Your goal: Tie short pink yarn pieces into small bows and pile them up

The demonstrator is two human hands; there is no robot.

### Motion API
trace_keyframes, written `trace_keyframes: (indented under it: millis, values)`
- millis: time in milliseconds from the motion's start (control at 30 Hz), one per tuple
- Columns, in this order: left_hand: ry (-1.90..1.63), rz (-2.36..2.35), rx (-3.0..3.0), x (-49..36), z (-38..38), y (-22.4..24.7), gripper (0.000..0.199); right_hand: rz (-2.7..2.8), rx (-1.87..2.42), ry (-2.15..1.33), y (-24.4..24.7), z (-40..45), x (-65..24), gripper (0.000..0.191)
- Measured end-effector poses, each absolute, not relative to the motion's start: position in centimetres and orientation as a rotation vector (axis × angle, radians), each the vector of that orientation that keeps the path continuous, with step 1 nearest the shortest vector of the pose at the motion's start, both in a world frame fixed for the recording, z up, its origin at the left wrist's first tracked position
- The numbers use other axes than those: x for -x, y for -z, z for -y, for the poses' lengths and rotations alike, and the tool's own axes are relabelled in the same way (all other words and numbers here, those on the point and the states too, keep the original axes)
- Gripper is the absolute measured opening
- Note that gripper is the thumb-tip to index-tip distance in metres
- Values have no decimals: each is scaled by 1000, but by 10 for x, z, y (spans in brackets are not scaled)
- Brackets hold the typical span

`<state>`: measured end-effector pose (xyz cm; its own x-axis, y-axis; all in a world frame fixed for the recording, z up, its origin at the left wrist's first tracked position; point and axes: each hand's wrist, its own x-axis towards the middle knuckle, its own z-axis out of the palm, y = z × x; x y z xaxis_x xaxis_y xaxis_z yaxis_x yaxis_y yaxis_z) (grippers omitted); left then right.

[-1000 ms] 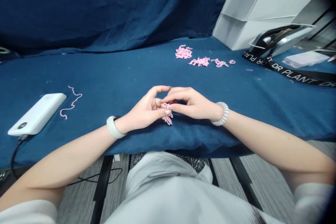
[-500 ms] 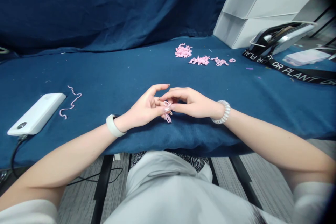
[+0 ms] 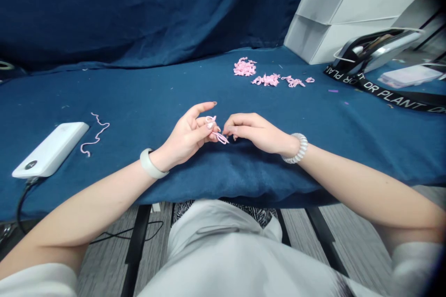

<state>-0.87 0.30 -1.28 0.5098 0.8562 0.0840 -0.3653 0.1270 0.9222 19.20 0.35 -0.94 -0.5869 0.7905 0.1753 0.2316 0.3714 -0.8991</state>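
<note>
Between the thumb and fingers of my left hand (image 3: 190,137) a looped piece of pink yarn (image 3: 220,138) is pinched; one loop shows above the thumb and other loops stick out toward the right. My left index finger is stretched away from the pinch. Just right of the yarn is my right hand (image 3: 256,132), its fingers curled and thumb pressed against them near the loop ends. Whether a strand lies in those right fingertips is too small to make out. Both hands are over the front part of the blue cloth (image 3: 156,93).
Several clumps of pink yarn (image 3: 266,80) lie at the back right. A loose pink strand (image 3: 95,135) rests beside a white power bank (image 3: 50,150) with a black cable (image 3: 21,204). White boxes (image 3: 334,14) and a black lettered strap (image 3: 386,95) occupy the right.
My left hand has moved slightly up and left and turned, swinging the yarn loops from downward to rightward. My right fingers have drawn apart from the left hand and curled.
</note>
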Motion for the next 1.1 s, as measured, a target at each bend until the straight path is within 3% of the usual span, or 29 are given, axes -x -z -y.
trace_keyframes:
  millis: [333,633,1100]
  values:
    - [-998,-524,-1143,11,-3,13,56,2104,862,-1144,5,1,-192,32]
    - [-1046,-547,-1155,9,-2,9,56,2238,580,-365,13,4,-190,23]
    - [-1060,-496,-1296,11,-1,14,46,2236,553,-136,13,5,-187,17]
